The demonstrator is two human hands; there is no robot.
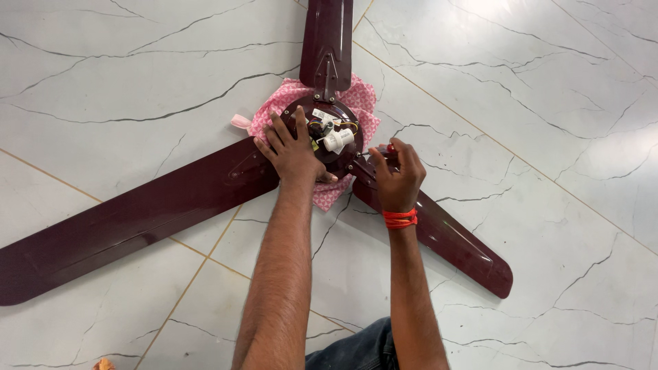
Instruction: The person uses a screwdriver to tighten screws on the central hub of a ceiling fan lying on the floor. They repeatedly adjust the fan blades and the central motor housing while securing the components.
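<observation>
A maroon three-bladed ceiling fan lies on the marble floor, its round motor hub (340, 159) resting on a pink patterned cloth (359, 97). A white cylindrical capacitor (338, 140) and coloured wires sit exposed on the hub. My left hand (291, 152) presses flat on the hub's left side, fingers spread. My right hand (398, 177), with a red thread at the wrist, grips a red-handled screwdriver (388, 148) at the root of the lower right blade (449, 236).
The long left blade (130, 223) stretches to the frame's left edge and the top blade (327, 41) runs off the upper edge. White veined marble floor tiles (534, 103) surround the fan. My knee in dark jeans (356, 349) shows at the bottom.
</observation>
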